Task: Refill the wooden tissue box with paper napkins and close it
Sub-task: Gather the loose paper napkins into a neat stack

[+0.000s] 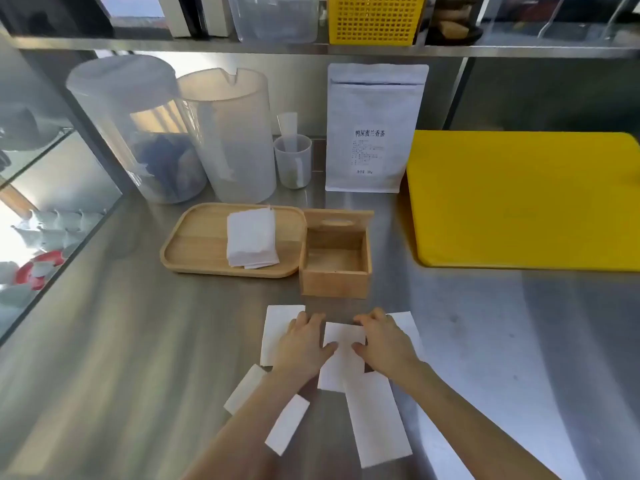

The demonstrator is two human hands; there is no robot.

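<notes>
Both hands lie flat on loose napkins spread over the steel desk (138, 341): the left hand (302, 344) and right hand (384, 341) pinch the sides of one folded napkin (343, 355) between them. Beyond stands the box (335, 261), open and bare inside, touching a tray (194, 247) bearing a napkin stack (251, 239). A yellow board (519, 199) lies right; jugs (228, 133) and a white pouch (374, 129) stand behind.

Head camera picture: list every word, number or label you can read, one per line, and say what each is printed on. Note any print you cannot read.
"鸭屎蜜兰香茶": heading on the white pouch standing at the back of the counter.
Small lines under that heading: too small and blurred to read.
A short line near the pouch's bottom: blurred; not readable with confidence.
No other readable print is visible.
</notes>
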